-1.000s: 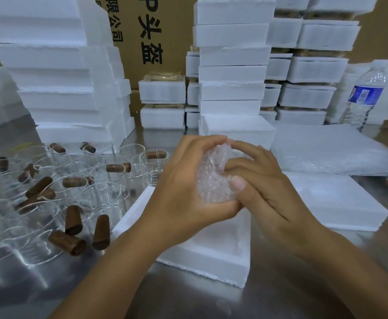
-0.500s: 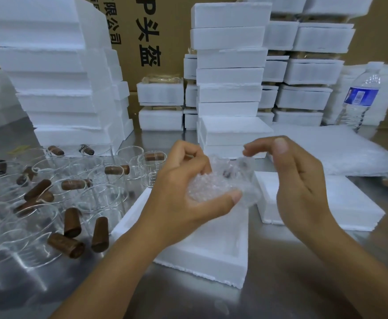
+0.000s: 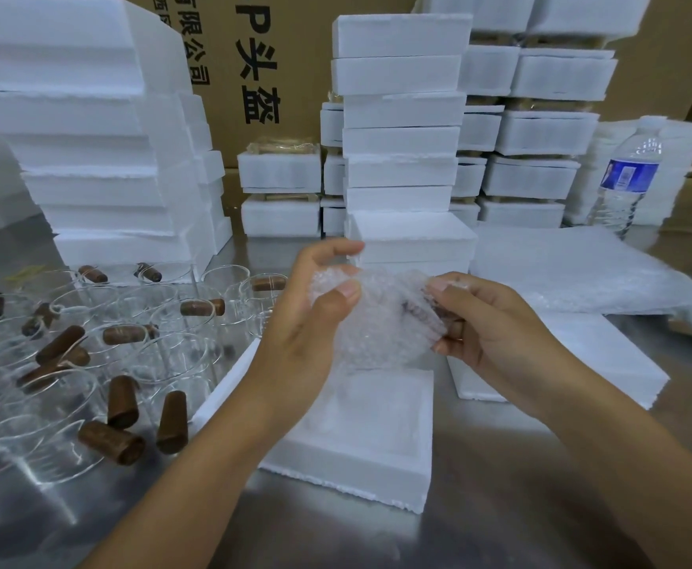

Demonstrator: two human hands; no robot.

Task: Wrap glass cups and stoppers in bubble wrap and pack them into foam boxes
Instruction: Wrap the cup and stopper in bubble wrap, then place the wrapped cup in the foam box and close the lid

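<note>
- Bubble-wrap bundle (image 3: 381, 322) is held up between both hands, above the open foam box (image 3: 356, 474) and not touching it.
- L hand (image 3: 307, 322): thumb pressed on the bundle's near face, fingers curled round behind its L side. Firm grip.
- R hand (image 3: 496, 322): thumb + fingers pinch the bundle's R edge, wrap bunched there.
- Hands are close together, both clamped on the same bundle, not touching each other.
- Dark shape shows thru the wrap near the R fingers; can't tell what it is.
- Foam box sits directly below the hands on the steel table (image 3: 500, 507), cavity facing up.
- Foam lid (image 3: 607, 355) lies flat just below/right of R hand, beside the box.
- Glass cups (image 3: 171, 355) are crowded left of L hand; brown stoppers (image 3: 122, 400) lie scattered among them, some inside cups, some upright on the table.
- Beyond the hands: foam stacks (image 3: 401, 137), w/ a printed carton (image 3: 254, 55) behind.
- Beyond R hand: pile of wrap sheets (image 3: 574, 273); water bottle (image 3: 627, 182) stands upright past it.
</note>
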